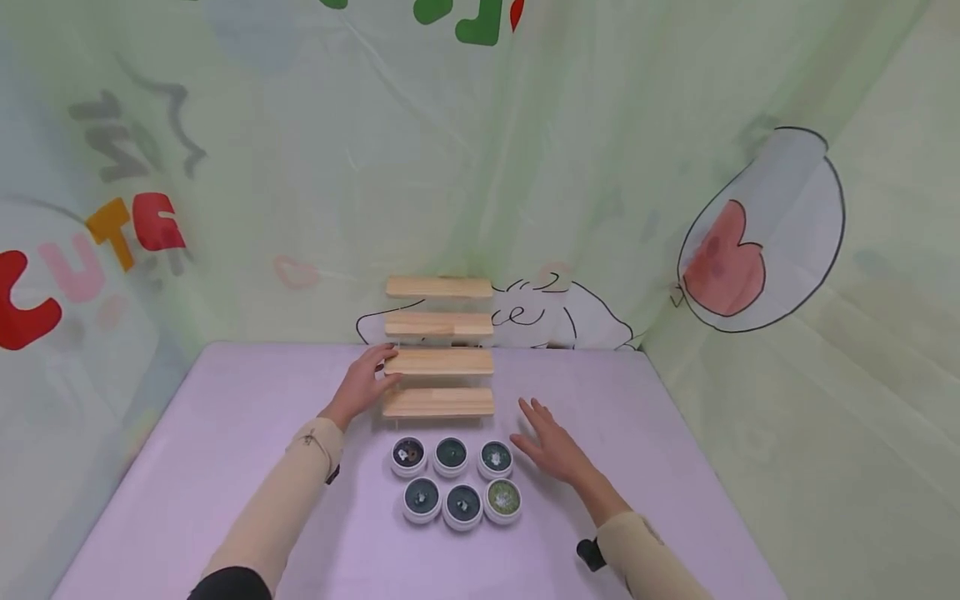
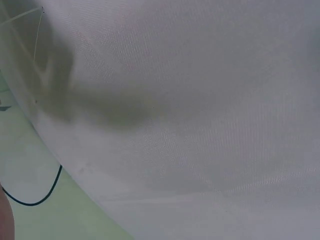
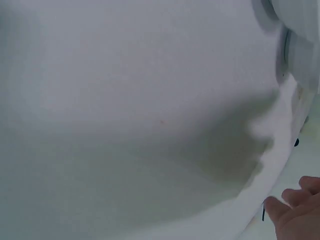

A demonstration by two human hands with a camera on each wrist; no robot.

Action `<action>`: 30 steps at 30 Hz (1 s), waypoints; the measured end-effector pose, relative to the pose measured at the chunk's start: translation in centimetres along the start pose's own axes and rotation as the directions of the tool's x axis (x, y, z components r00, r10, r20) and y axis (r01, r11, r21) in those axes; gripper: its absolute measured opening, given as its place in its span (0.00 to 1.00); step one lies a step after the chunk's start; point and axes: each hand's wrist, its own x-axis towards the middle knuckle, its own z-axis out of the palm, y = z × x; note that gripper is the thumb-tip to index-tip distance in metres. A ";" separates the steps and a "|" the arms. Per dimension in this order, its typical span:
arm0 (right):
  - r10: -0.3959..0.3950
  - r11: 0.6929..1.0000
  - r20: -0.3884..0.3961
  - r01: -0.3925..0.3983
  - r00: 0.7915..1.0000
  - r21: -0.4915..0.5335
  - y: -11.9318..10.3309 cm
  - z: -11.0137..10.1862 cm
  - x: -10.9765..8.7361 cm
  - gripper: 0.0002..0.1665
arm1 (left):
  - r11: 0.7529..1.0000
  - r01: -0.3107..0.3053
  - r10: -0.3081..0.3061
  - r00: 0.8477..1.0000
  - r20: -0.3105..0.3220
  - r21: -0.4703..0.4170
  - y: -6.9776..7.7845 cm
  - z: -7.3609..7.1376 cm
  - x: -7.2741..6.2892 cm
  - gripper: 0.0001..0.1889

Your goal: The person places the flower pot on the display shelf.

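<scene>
A tiered display stand with several pale wooden planks (image 1: 438, 362) rises at the back of the table. My left hand (image 1: 362, 387) is at the left end of its second plank from the bottom, gripping that end with fingers above and thumb below. My right hand (image 1: 555, 443) hovers to the right of the stand, fingers spread and holding nothing; part of it shows in the right wrist view (image 3: 300, 212). In front of the stand, several round white jars with dark contents (image 1: 452, 452) form two rows. One jar, front right, has greenish contents (image 1: 503, 497).
The jars stand on a table with a pale lilac cover (image 1: 300, 550). Behind it hangs a pale green curtain (image 1: 600, 192) with printed letters and hearts. Two white jars (image 3: 302, 57) reach into the upper corner of the right wrist view.
</scene>
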 end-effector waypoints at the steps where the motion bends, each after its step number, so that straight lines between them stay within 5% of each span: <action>1: -0.019 1.000 -0.001 0.019 1.000 0.017 -0.1 0.0 -0.2 0.42 | 1.000 -0.005 0.005 1.000 0.003 0.000 0.0 -0.1 0.1 0.26; 12: -0.113 0.964 0.113 0.081 0.987 0.252 -0.7 0.6 -1.7 0.47 | 0.995 0.064 -0.061 0.997 0.046 -0.076 0.5 -0.9 0.7 0.27; 30: -0.138 0.954 0.147 0.091 0.979 0.287 -0.6 2.0 -0.7 0.47 | 0.987 0.132 -0.126 0.990 0.067 -0.093 0.1 -0.7 0.9 0.28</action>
